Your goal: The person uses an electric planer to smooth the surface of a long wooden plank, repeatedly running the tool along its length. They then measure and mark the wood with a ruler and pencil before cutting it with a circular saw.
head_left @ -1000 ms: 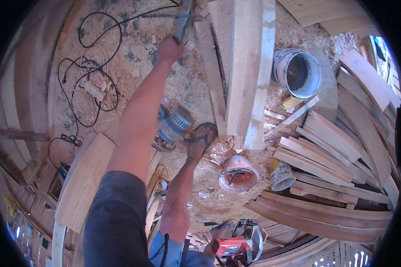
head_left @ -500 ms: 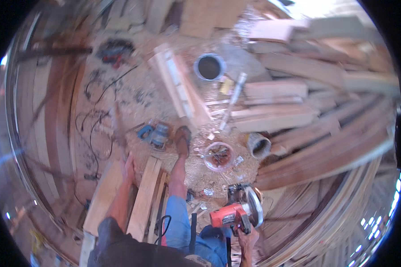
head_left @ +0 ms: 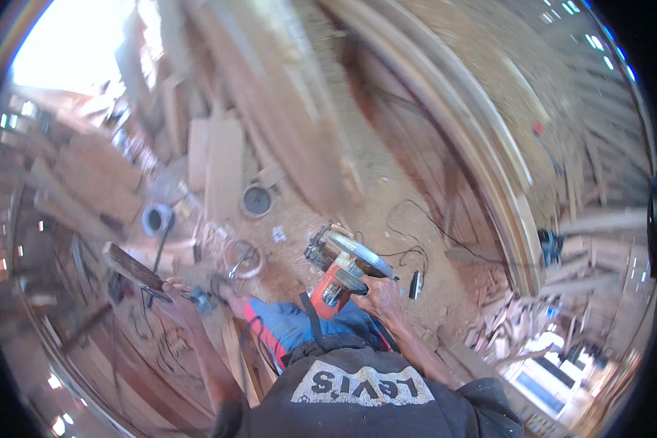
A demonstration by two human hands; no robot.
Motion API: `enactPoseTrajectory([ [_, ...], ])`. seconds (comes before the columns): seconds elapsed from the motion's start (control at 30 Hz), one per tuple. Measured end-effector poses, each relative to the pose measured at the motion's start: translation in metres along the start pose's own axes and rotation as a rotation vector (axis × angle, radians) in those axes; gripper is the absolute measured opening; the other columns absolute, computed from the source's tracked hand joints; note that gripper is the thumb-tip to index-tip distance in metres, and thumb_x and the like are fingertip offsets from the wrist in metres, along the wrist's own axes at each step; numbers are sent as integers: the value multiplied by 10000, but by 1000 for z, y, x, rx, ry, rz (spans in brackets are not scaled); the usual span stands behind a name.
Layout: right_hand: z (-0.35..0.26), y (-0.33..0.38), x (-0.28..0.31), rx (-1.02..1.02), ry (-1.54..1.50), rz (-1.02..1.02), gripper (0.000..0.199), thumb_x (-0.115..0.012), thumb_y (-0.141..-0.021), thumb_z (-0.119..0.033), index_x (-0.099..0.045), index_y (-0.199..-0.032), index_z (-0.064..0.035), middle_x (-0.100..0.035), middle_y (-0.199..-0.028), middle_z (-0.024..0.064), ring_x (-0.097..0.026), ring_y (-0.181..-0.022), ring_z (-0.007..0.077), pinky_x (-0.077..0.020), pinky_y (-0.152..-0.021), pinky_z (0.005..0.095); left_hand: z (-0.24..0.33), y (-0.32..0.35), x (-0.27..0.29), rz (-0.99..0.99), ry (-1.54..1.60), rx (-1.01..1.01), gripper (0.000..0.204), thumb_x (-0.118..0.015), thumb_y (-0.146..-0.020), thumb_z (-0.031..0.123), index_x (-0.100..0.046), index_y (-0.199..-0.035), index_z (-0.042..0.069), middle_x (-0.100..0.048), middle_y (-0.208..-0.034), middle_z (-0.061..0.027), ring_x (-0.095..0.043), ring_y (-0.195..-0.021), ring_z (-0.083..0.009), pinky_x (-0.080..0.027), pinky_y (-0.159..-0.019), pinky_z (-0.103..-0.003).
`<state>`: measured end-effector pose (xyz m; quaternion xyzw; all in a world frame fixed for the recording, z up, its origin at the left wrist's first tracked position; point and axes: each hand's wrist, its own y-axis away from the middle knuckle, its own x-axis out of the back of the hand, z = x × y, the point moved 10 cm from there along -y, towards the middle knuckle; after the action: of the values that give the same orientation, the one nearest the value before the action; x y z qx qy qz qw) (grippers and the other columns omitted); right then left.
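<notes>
Right hand (head_left: 381, 298) grips circular saw (head_left: 343, 264); left hand (head_left: 174, 296) seemingly holds plank (head_left: 133, 268).

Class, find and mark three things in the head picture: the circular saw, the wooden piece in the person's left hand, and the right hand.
circular saw (head_left: 343, 266): head view, on its orange body beside the blade guard.
wooden piece (head_left: 133, 269): head view, on its dark flat face.
right hand (head_left: 378, 296): head view, on the back of the hand.

Daylight blew out the upper left corner where I looked. Motion blur smeared most of the scene. The fisheye bent everything toward the dark rim.
</notes>
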<state>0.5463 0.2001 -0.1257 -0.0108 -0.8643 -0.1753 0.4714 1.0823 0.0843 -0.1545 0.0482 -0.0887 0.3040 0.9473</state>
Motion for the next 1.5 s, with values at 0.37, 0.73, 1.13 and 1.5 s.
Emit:
enactPoseTrajectory([
  [0.37, 304, 167, 240, -856, -127, 588, 487, -830, -734, -440, -782, -909, 12, -724, -762, 271, -735, -740, 436, -576, -670, 489, 148, 228, -413, -772, 0, 6, 561, -591, -1053, 535, -628, -1265, 17, -637, -890, -22, -580, -729, -106, -465, -626, -266],
  [0.73, 400, 226, 451, -970, -624, 1233, 240, -745, -709, -51, -728, -928, 45, -709, -820, 55, -636, -671, 159, -515, -648, 319, 145, 289, -686, -944, 559, 543, 493, -372, -1084, 388, -560, -1350, 17, -605, -882, -111, -588, -765, -243, -521, -690, -371],
  [1.13, 539, 13, 636, -834, -317, 941, 263, -769, -760, -145, -771, -972, 10, -685, -718, 12, -563, -600, 89, -465, -568, 285, 215, 261, -906, -714, 825, 625, 863, -421, -994, 765, -553, -1340, -15, -584, -1032, -127, -528, -940, -272, -438, -920, -436],
  [1.5, 556, -339, 706, 152, 255, 838, 355, -899, -693, -266, -759, -947, -62, -741, -825, 166, -731, -741, 354, -574, -662, 445, 192, 241, -839, -518, 834, 548, 579, -470, -1022, 410, -547, -1431, 7, -609, -1042, -117, -564, -967, -262, -448, -964, -443],
])
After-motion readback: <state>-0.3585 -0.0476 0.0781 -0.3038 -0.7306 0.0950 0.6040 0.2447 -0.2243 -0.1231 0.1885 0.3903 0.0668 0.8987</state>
